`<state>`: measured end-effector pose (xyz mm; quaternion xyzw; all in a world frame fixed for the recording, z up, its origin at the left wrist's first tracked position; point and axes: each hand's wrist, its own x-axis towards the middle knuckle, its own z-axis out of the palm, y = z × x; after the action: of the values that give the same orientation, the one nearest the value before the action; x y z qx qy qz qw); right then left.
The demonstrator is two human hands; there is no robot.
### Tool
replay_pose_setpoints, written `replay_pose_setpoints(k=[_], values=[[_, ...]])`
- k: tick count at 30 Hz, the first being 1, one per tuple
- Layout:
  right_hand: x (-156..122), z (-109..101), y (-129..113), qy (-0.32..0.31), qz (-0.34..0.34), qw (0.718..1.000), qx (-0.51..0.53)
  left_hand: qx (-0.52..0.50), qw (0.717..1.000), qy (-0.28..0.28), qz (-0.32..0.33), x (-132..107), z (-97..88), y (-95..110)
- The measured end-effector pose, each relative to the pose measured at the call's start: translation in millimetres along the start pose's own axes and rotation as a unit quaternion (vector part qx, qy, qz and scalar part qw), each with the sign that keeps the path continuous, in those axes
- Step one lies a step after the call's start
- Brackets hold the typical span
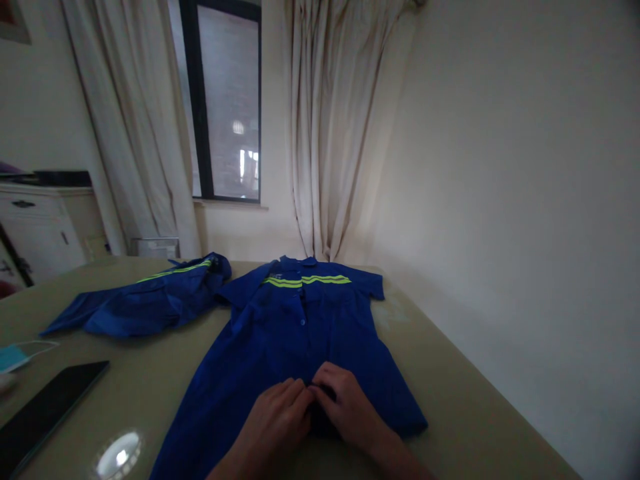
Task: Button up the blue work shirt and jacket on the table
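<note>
Blue short-sleeved cloth shirt with yellow-green stripes (287, 343) lies on the glossy olive table (475, 413), its lower front seemingly pinched where the bare left hand (280, 410) and bare right hand (349, 405) meet. It looks light, soft and limp, best held by the front edges. Farther up, small pale chest print (278, 275) is unreadable.

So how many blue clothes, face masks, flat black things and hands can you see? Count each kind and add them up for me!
Blue clothes: 2 (spread-out shirt, crumpled garment)
Face masks: 1 (light-blue mask)
Flat black things: 1 (black slab)
Hands: 2 (left hand, right hand)
Total: 6
</note>
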<state>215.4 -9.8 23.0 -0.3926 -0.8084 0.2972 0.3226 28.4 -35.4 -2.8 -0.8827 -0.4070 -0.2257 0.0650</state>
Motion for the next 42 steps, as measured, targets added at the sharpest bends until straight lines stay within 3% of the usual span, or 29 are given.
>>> replay_pose_setpoints(k=[4,9,18,25,30,36,39,42], values=[[1,-2,5,-0.007,0.033,0.999,0.038,0.008,1.000,-0.005,0.005,0,-3.8,0],[2,-7,10,0.004,0.098,0.992,0.085,0.051,0.998,0.028,0.030,0,-3.2,0],[1,-7,19,-0.009,0.112,0.988,0.106,0.038,0.996,0.071,0.042,-1,-4.4,0],[-1,-17,15,-0.036,0.120,0.986,0.106,-0.047,0.999,-0.005,-0.002,-3,-0.1,-3],[-2,-14,20,-0.065,0.121,0.987,0.083,-0.153,0.985,-0.066,-0.048,-3,5.2,-10],[-5,-11,21,-0.075,0.113,0.989,0.058,-0.210,0.970,-0.119,-0.037,3,-13.3,-17],[-5,-10,23,-0.089,0.100,0.989,0.069,-0.189,0.974,-0.125,-0.007,3,-14.2,-20],[-5,-9,24,-0.097,0.093,0.988,0.077,-0.225,0.969,-0.098,-0.027,1,-7.7,-21]])
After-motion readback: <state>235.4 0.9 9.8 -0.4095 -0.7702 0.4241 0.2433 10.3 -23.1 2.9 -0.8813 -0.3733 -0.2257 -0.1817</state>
